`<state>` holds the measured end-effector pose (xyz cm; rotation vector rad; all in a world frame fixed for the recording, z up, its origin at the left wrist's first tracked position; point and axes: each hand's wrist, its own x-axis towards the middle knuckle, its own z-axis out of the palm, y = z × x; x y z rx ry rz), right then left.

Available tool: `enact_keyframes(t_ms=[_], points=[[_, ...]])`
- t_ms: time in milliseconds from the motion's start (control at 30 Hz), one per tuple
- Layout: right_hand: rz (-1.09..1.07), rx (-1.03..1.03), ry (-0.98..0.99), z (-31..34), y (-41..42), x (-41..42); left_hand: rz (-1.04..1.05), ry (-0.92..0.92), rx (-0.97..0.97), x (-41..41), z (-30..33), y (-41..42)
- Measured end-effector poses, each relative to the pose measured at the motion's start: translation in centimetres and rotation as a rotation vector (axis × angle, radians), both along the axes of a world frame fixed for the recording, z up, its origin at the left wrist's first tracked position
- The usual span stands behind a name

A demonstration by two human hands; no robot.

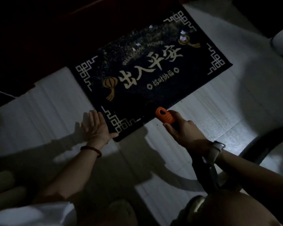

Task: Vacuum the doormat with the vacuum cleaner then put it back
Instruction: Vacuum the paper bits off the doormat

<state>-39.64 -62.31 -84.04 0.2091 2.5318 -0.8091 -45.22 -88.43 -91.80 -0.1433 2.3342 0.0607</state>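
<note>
Lying dark on pale tiles, the doormat [147, 75] shows gold lettering, crumbs.

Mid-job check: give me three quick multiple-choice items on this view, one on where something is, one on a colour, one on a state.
1. Where does the left hand rest?
A. on the mat's near-left corner
B. on the mat's far edge
C. on the hose

2. What colour is the handle that the right hand holds?
A. blue
B. orange
C. green

3. What state is the mat in?
A. rolled up
B. folded in half
C. flat, with debris on its far part

Answers:
1 A, the open palm lies at that corner, partly on the floor.
2 B, the handle in the fingers is bright orange.
3 C, the mat lies flat, with specks and white scraps near the far edge.
</note>
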Motion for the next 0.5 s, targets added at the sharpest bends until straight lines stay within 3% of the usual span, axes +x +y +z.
enact_keyframes(t_ms=[300,500], points=[[0.151,-0.03,0.183,-1.1,-5.2,-5.6,0.0,0.051,0.073,-0.7,-1.5,-1.0],[0.357,0.088,0.255,-2.7,-10.8,-11.6,-0.014,0.11,0.133,-0.3,-2.1,-1.7]])
